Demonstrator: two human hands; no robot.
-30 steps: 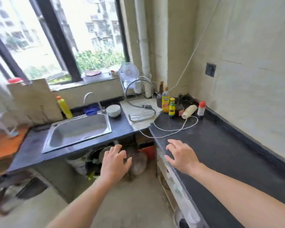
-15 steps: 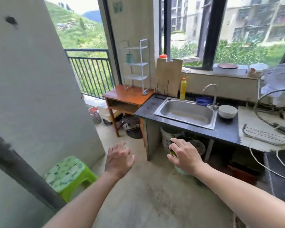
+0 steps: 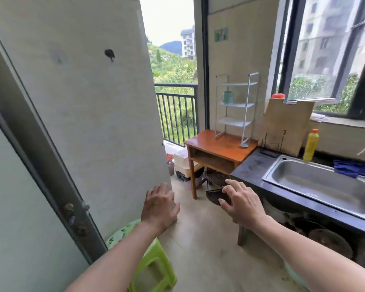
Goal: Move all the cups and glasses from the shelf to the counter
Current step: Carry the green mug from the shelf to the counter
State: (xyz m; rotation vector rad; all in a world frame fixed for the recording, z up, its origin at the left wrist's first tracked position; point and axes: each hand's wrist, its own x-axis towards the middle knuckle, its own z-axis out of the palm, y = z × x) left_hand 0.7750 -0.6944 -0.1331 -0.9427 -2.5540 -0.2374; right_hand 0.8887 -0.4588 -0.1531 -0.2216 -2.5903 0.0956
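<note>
A person's left hand (image 3: 159,207) and right hand (image 3: 241,202) reach forward over bare floor, both empty with fingers loosely spread. Ahead, a white wire shelf (image 3: 236,108) stands on a small wooden table (image 3: 221,149) just beside the dark counter (image 3: 253,165) and its sink (image 3: 322,182). One green cup (image 3: 228,97) sits on the shelf's second tier. A wall crowds the left; the counter's right end is cut off
</note>
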